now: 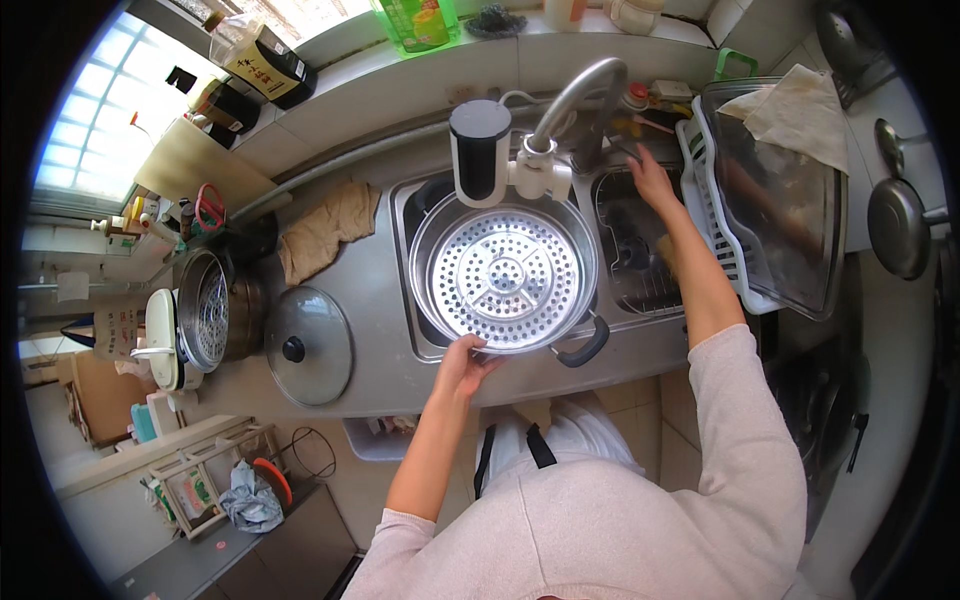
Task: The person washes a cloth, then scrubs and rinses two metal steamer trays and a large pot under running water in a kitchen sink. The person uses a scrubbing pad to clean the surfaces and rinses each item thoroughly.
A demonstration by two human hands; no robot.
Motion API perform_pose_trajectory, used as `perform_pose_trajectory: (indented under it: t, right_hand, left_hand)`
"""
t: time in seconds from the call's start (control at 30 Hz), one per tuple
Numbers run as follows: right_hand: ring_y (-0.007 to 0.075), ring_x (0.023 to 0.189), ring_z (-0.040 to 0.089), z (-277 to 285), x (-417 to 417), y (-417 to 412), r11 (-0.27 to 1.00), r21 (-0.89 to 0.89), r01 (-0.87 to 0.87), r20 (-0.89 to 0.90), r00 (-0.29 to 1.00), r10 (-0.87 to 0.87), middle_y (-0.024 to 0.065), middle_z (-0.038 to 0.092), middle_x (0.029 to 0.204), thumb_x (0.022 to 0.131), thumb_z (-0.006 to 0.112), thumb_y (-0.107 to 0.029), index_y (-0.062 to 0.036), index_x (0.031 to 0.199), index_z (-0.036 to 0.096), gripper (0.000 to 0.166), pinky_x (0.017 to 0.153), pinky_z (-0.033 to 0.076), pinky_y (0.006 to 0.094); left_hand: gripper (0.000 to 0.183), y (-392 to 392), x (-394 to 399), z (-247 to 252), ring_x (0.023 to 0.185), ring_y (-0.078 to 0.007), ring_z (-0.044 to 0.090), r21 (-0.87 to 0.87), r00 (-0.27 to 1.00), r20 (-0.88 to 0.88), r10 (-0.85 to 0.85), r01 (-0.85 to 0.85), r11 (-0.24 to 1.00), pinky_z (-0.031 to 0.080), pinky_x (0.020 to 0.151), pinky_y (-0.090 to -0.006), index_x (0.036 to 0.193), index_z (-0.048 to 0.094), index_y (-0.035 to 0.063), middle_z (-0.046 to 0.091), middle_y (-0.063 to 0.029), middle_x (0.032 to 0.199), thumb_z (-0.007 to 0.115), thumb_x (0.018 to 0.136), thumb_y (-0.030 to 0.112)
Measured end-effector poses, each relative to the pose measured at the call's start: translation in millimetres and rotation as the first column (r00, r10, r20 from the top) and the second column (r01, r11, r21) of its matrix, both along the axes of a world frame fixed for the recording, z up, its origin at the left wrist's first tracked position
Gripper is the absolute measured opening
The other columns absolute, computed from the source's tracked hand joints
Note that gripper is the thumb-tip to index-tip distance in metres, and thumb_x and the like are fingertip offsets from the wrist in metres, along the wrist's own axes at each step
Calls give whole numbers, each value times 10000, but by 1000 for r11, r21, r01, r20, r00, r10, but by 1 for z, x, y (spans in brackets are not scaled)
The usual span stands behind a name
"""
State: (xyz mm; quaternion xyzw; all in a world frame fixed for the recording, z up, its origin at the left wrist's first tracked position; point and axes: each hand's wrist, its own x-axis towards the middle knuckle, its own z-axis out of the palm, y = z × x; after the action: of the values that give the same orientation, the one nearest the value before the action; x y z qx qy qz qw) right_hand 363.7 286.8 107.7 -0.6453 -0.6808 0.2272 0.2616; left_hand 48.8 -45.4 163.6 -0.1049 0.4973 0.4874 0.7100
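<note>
A stainless-steel steamer pot (420,300) sits over the left sink basin, tilted slightly, with a perforated steamer plate (480,281) inside it. At its near rim is my left hand (463,367), thumb over the edge and fingers underneath. One black pot handle (585,345) sticks out at the near right. My right hand (652,178) reaches over the back of the right sink basin (637,292), by a thin dark object that I cannot make out. A faucet (570,97) with a cylindrical water filter (480,154) stands behind the pot, the filter overlapping its far rim.
Left on the counter lie a glass lid (309,346), a tan cloth (330,232) and another steamer pot (244,315). A white dish rack (720,217) with a large transparent cover (787,202) borders the right basin. Bottles (270,64) line the windowsill.
</note>
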Motion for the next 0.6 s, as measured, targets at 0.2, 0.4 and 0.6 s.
perform_pose_trajectory:
  t: [0.2, 0.4, 0.6]
  right_hand:
    - [354, 814, 596, -9, 11, 27, 987, 64, -146, -1, 989, 146, 158, 629, 841, 867, 492, -204, -74, 1085, 561, 262, 704, 458, 427]
    - [298, 673, 596, -29, 25, 31, 993, -111, 52, -408, 908, -93, 103, 603, 687, 859, 543, -260, -62, 941, 548, 214, 605, 455, 387]
    - [340, 786, 581, -115, 53, -82, 985, -159, -71, 194, 976, 101, 172, 587, 781, 764, 642, -344, -54, 899, 552, 332, 698, 460, 419]
  left_hand:
    - [500, 25, 16, -10, 1029, -379, 527, -77, 995, -54, 78, -82, 994, 489, 836, -558, 1185, 351, -69, 479, -220, 1158, 446, 698, -12]
    - [492, 30, 28, -2, 1060, -387, 500, -83, 986, -95, 139, -147, 986, 483, 858, -553, 1181, 342, -84, 456, -234, 1162, 441, 702, -30]
    - [359, 29, 32, -9, 923, -264, 534, -105, 985, -137, 100, -115, 988, 522, 818, -488, 1070, 452, -59, 511, -156, 1022, 468, 714, -10]
